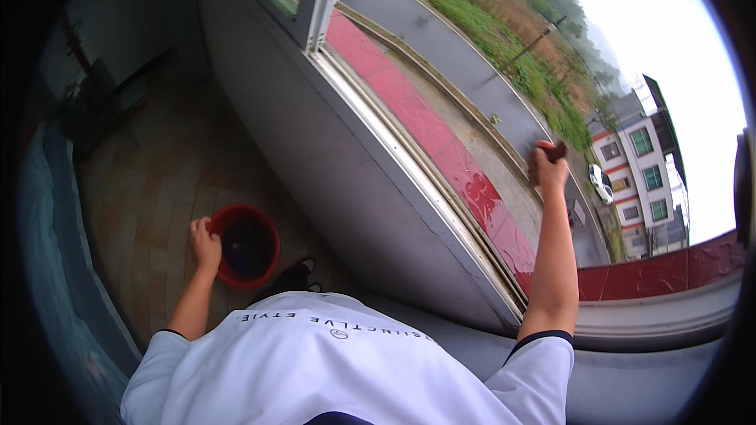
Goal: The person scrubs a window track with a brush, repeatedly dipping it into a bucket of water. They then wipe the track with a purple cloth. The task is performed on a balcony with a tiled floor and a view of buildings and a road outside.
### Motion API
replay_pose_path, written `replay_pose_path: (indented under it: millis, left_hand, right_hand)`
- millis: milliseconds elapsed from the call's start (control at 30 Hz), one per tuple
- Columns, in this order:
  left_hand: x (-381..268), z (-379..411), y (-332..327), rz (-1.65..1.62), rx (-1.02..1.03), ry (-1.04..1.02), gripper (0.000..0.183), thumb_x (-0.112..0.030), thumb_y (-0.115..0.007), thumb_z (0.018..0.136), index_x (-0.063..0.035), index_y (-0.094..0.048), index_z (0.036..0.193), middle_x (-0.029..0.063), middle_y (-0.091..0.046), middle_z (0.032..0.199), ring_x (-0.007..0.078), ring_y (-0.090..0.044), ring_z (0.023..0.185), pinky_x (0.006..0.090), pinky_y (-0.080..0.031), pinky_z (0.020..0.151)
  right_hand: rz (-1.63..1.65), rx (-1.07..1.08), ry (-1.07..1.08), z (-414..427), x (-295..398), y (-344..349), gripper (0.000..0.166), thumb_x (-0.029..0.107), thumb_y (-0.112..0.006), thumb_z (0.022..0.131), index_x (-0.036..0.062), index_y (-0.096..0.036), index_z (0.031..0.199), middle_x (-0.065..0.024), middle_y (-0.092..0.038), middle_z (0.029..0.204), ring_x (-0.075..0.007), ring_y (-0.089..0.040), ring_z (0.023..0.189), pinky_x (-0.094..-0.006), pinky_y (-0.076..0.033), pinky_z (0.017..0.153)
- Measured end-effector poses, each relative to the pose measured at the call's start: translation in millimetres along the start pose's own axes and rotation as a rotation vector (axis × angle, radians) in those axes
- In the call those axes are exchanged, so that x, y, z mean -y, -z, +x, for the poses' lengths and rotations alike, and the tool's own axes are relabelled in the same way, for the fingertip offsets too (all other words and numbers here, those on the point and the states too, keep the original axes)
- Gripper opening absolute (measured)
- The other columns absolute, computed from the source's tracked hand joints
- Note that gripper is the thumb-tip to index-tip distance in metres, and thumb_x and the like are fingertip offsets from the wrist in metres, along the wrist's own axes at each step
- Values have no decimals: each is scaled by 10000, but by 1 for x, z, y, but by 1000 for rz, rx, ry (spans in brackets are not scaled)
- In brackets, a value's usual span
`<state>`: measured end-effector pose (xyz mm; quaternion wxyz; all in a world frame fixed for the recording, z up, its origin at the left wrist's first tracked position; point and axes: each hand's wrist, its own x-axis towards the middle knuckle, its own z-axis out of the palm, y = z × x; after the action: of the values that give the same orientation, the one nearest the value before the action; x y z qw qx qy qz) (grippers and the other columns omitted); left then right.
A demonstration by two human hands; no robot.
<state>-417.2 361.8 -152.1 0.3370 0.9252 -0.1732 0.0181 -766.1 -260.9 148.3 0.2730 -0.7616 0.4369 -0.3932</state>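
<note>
My left hand (pixel 205 245) grips the left rim of a red plastic bucket (pixel 276 248), which is above or on the tiled floor; I cannot tell which. Dark contents lie inside it, with a small pale spot among them. Out through the open window, my right hand (pixel 550 168) is raised over the outer ledge with its fingers closed on a dark reddish-brown object (pixel 554 152). That object is blurred, and its kind cannot be told.
A metal window track (pixel 407 159) tops the grey wall beneath the opening. Outside runs a wet red-tiled ledge (pixel 437 136), with a road beyond. A blue-grey cloth-like covering (pixel 59 260) borders the left side. A dark shoe (pixel 295 274) stands near the bucket.
</note>
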Motion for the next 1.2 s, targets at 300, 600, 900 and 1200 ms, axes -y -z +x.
replay_pose_path:
  millis: [300,600,900,1200]
  left_hand:
    - [209,-109,34,416,275,664,221,-156,-533,756,-51,-648,913,199,-638,959,392,-602,931,444,-495,835]
    - [157,-96,17,25,113,739,215,-48,-563,679,-66,-659,871,184,-648,937,352,-616,906,395,-483,825]
    - [200,-88,-63,-20,557,510,214,-79,-602,744,-66,-629,956,168,-550,1070,336,-546,1008,386,-450,882]
    - [302,-60,-233,-84,849,753,807,-171,-628,723,19,-243,1406,277,-453,1298,375,-459,1201,382,-377,1026]
  right_hand:
    - [158,-270,428,-6,52,-3,174,80,-600,878,42,-649,1041,-53,-646,945,-155,-600,858,-279,-505,749]
    - [377,11,604,-183,240,-136,299,221,-583,915,3,-600,1118,-116,-598,1135,-229,-561,1035,-354,-439,923]
    - [403,906,-335,-477,83,-447,279,114,-606,887,10,-596,1146,-117,-595,1167,-215,-538,1107,-338,-396,973]
    - [157,800,-613,-613,-146,-682,499,196,-583,904,23,-420,1342,-139,-533,1272,-235,-482,1189,-321,-352,1010]
